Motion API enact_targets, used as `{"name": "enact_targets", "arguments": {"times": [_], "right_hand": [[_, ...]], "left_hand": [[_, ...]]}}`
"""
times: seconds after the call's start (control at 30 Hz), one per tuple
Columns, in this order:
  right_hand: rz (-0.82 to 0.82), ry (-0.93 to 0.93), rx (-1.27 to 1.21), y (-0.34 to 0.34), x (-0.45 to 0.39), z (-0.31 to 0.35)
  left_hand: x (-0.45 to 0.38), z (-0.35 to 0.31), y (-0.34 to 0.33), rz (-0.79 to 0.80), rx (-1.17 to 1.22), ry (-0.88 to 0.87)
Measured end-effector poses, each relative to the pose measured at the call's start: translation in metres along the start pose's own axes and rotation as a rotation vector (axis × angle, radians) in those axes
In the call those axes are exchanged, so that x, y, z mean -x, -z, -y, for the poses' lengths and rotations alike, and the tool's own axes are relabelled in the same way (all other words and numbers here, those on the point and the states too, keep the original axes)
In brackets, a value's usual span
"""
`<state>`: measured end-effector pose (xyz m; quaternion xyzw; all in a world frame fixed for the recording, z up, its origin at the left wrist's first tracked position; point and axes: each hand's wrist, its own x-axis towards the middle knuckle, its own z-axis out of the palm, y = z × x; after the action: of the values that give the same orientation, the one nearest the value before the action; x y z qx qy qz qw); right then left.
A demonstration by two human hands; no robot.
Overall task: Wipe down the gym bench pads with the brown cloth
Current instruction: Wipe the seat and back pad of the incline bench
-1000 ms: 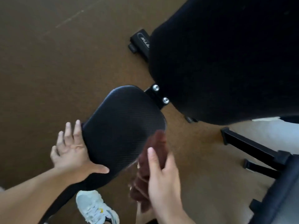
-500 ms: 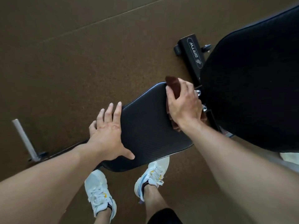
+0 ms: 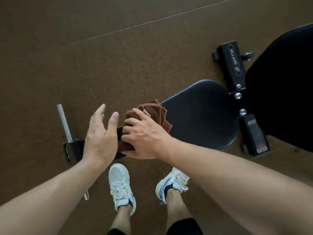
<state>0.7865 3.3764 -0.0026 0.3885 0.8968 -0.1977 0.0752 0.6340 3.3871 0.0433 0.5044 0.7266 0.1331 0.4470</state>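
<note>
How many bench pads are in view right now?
2. The seat pad lies mid-frame under the cloth and right hand; the back pad fills the right edge, partly cut off.

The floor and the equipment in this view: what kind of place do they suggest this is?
Probably a gym or home workout room. A black padded seat pad on a steel bench frame, brown speckled rubber-like flooring, and a bare metal bar at the bench's foot all suggest it.
</note>
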Motion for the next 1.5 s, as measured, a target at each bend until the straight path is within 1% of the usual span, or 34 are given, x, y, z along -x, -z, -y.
{"name": "enact_targets", "arguments": {"times": [0.07,0.1,0.13,0.17,0.23,0.3,0.33,0.4,0.43,0.47,0.5,0.53,0.6,0.67,0.7,0.73,0.77,0.83,0.87,0.93,0.97,1.03,1.1,1.13,1.17,1.2,1.27,1.3,1.33,1.37,1.43,1.5], "right_hand": [[-0.080,0.008,-0.001,-0.012,0.036,-0.015],[-0.110,-0.049,-0.016,-0.017,0.057,-0.024],[-0.138,-0.155,-0.044,-0.024,0.079,-0.032],[-0.170,-0.317,-0.071,-0.031,0.103,-0.039],[-0.234,-0.775,-0.156,-0.043,0.151,-0.045],[-0.295,-1.218,-0.360,-0.043,0.186,-0.044],[-0.337,-1.372,-0.493,-0.037,0.199,-0.040],[-0.438,-1.559,-0.870,-0.014,0.211,-0.027],[-0.504,-1.615,-1.113,0.006,0.214,-0.017],[-0.560,-1.618,-1.354,0.030,0.217,-0.004],[-0.586,-1.572,-1.546,0.058,0.221,0.010],[-0.605,-1.506,-1.686,0.084,0.226,0.024],[-0.680,-1.328,-1.898,0.127,0.236,0.045],[-0.729,-1.222,-1.959,0.158,0.249,0.058],[-0.737,-1.222,-1.919,0.170,0.256,0.061],[-0.738,-1.255,-1.838,0.181,0.262,0.062],[-0.738,-1.310,-1.706,0.192,0.268,0.061],[-0.720,-1.448,-1.297,0.210,0.284,0.058],[-0.735,-1.508,-1.073,0.217,0.294,0.057],[-0.844,-1.571,-0.688,0.239,0.314,0.059],[-0.910,-1.549,-0.506,0.252,0.323,0.062],[-1.025,-1.418,-0.098,0.283,0.340,0.067],[-1.065,-1.315,0.331,0.312,0.358,0.056],[-1.058,-1.311,0.476,0.327,0.364,0.041],[-1.003,-1.338,0.558,0.339,0.367,0.020],[-0.885,-1.392,0.588,0.347,0.367,-0.002],[-0.580,-1.481,0.546,0.349,0.363,-0.042],[-0.472,-1.483,0.470,0.346,0.360,-0.056],[-0.403,-1.473,0.408,0.341,0.360,-0.065],[-0.369,-1.452,0.386,0.339,0.363,-0.071],[-0.333,-1.351,0.426,0.342,0.369,-0.077],[-0.290,-1.269,0.477,0.353,0.367,-0.089]], "left_hand": [[0.006,-0.006,0.002,0.036,-0.027,-0.018],[0.010,-0.010,0.002,0.056,-0.031,-0.023],[0.013,-0.013,0.002,0.074,-0.028,-0.024],[0.017,-0.016,0.000,0.099,-0.026,-0.024],[0.030,-0.022,-0.004,0.168,-0.021,-0.019],[0.046,-0.029,-0.010,0.238,-0.031,0.002],[0.055,-0.037,-0.014,0.282,-0.041,0.013],[0.072,-0.051,-0.020,0.401,-0.066,0.037],[0.080,-0.061,-0.023,0.466,-0.075,0.038],[0.086,-0.073,-0.027,0.527,-0.084,0.031],[0.093,-0.084,-0.032,0.579,-0.065,0.030],[0.101,-0.101,-0.037,0.629,-0.030,0.046],[0.115,-0.134,-0.044,0.742,0.128,0.159],[0.128,-0.165,-0.045,0.905,0.312,0.244],[0.135,-0.176,-0.045,0.952,0.362,0.212],[0.142,-0.185,-0.045,0.929,0.366,0.139],[0.147,-0.194,-0.046,0.843,0.370,0.066],[0.160,-0.208,-0.045,0.688,0.429,-0.053],[0.166,-0.217,-0.044,0.654,0.455,-0.079],[0.175,-0.237,-0.041,0.620,0.482,-0.098],[0.179,-0.248,-0.039,0.616,0.488,-0.122],[0.188,-0.274,-0.038,0.667,0.516,-0.210],[0.196,-0.302,-0.041,0.728,0.553,-0.304],[0.197,-0.314,-0.046,0.738,0.568,-0.322],[0.195,-0.323,-0.054,0.736,0.565,-0.321],[0.192,-0.331,-0.061,0.725,0.538,-0.303],[0.184,-0.339,-0.072,0.671,0.474,-0.251],[0.180,-0.340,-0.075,0.643,0.446,-0.246],[0.179,-0.339,-0.077,0.627,0.429,-0.255],[0.179,-0.339,-0.079,0.632,0.421,-0.269],[0.179,-0.338,-0.085,0.631,0.428,-0.276],[0.176,-0.338,-0.095,0.585,0.438,-0.267]]}}
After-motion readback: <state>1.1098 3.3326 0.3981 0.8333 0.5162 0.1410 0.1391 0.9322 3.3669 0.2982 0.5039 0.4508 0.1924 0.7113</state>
